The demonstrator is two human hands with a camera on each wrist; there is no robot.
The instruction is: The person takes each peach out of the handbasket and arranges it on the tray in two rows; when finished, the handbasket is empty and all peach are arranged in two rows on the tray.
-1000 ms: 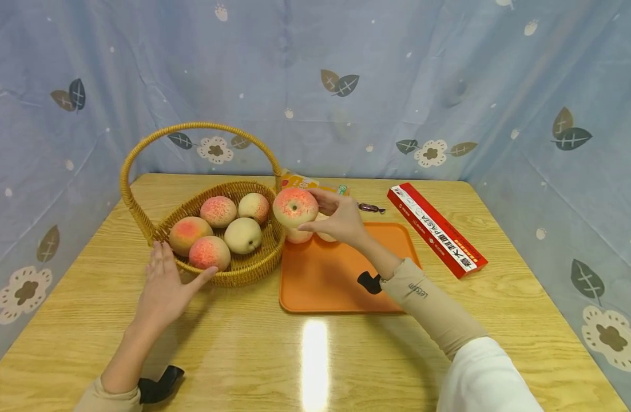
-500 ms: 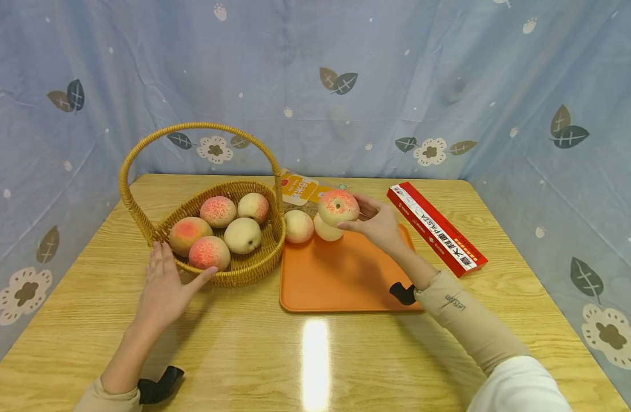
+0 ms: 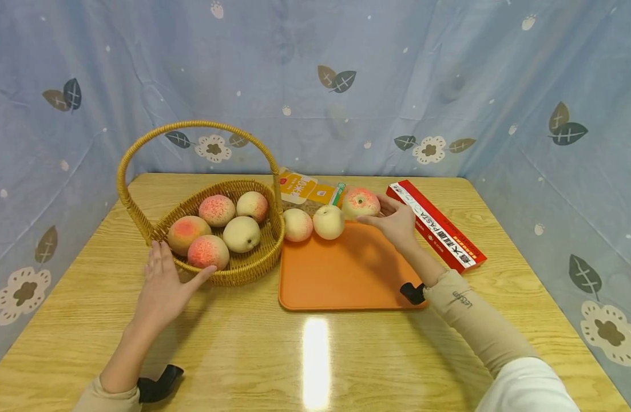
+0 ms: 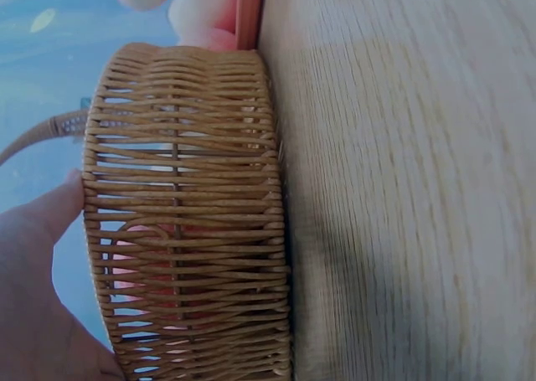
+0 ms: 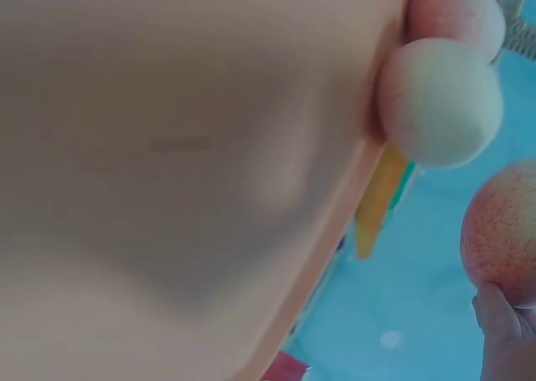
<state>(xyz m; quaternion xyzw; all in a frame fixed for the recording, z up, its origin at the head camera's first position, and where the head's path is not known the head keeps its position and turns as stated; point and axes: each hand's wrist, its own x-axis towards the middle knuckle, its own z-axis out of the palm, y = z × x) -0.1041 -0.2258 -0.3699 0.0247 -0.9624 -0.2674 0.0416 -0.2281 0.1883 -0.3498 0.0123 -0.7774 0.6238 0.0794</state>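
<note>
My right hand [image 3: 396,225] pinches a pink-and-cream peach [image 3: 360,203] between thumb and fingers, above the back of the orange tray [image 3: 346,280]. In the right wrist view this peach [image 5: 507,230] hangs off the tray's surface. Two pale peaches, one blushed [image 3: 297,225] and one cream [image 3: 329,222], sit side by side at the tray's back left. My left hand [image 3: 163,286] rests on the near rim of the wicker basket [image 3: 248,274], fingers straight and thumb spread. In the left wrist view the thumb [image 4: 54,205] touches the basket's edge. Several peaches [image 3: 209,252] lie inside the basket.
A red and white pasta box [image 3: 439,226] lies slantwise right of the tray. Behind the tray is an orange and clear food packet [image 3: 305,187]. The basket's tall arched handle [image 3: 197,124] stands up at the left. A patterned curtain [image 3: 294,86] closes off the table's back.
My right hand has carried the peach rightward from beside the basket, over the tray, uncovering the two pale peaches and the packet. My left hand stays on the basket rim.
</note>
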